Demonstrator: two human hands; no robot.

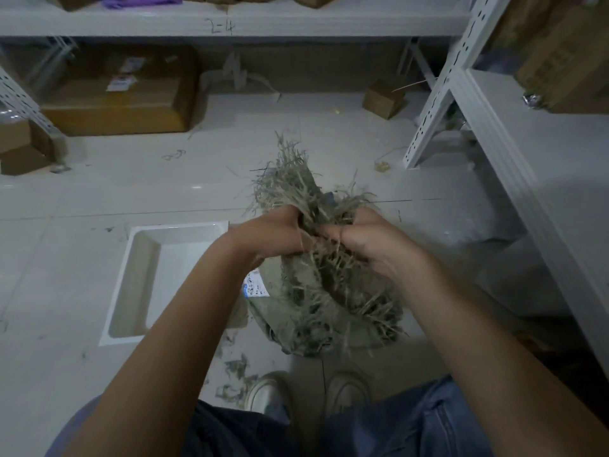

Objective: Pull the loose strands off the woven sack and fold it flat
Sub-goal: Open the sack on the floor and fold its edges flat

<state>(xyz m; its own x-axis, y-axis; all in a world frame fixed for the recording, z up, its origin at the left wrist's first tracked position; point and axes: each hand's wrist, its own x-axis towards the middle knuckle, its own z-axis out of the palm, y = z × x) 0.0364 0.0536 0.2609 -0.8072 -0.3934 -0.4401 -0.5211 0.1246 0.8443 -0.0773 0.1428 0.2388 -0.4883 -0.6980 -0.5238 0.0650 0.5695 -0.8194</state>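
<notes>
A grey-green woven sack (290, 311) hangs bunched in front of me above the floor, with a white shipping label (256, 285) on its left side. Its frayed mouth bristles with loose pale strands (290, 179) that stick up and away from me. My left hand (273, 234) is closed on the frayed edge at the left. My right hand (369, 242) grips the same edge just to the right, fingers buried in strands. The two hands nearly touch. The sack's lower part droops crumpled between my forearms.
A white shallow tray (138, 282) lies on the tiled floor at the left. Pulled strand scraps (235, 374) litter the floor by my shoes (267, 390). White metal shelving (438, 103) stands at the right and across the back, with cardboard boxes (122, 100) beneath.
</notes>
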